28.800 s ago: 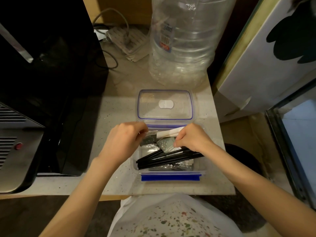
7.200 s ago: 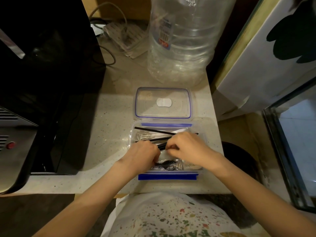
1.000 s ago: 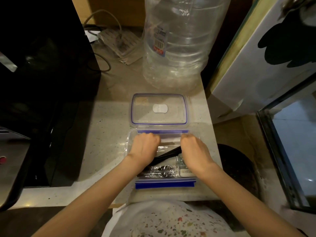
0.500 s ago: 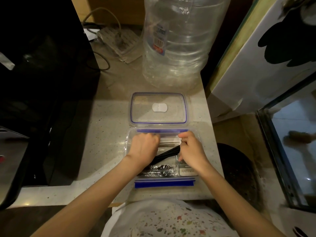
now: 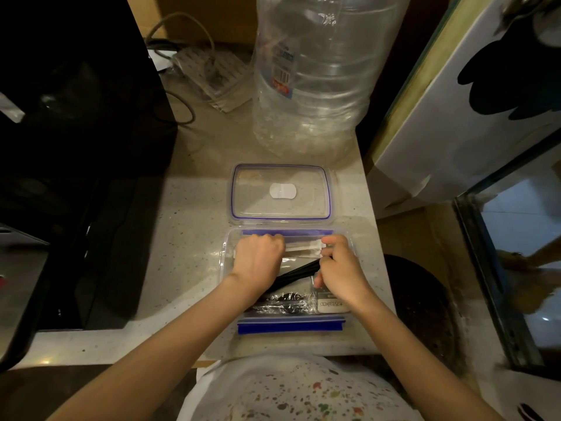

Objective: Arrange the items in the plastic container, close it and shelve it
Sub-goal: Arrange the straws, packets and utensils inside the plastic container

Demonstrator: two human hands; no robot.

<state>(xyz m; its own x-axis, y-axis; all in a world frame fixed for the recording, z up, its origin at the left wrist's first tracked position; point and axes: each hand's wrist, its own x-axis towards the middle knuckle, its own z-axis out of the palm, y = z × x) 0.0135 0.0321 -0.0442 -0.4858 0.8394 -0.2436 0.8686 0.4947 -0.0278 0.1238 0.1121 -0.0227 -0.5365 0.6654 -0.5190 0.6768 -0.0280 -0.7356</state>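
A clear plastic container (image 5: 225,262) with blue clips stands open on the speckled counter. Its lid (image 5: 280,191) lies flat just behind it, a white patch at its centre. Both hands are inside the box. My left hand (image 5: 258,259) is curled over the left part of the contents. My right hand (image 5: 340,265) pinches the right end of a bundle of black sticks (image 5: 299,271) that runs diagonally between the hands. White paper-wrapped items (image 5: 303,248) lie along the back wall. A clear wrapped packet (image 5: 287,300) and a white labelled packet (image 5: 331,304) lie at the front.
A big clear water jug (image 5: 315,71) stands behind the lid. A black appliance (image 5: 76,141) fills the left side. A power strip (image 5: 212,74) with cables lies at the back. To the right are a white panel (image 5: 473,101) and a glass tank (image 5: 522,244).
Over the last second my right hand drew back a little and curled onto the end of the black sticks. My left hand stayed on the left of the box.
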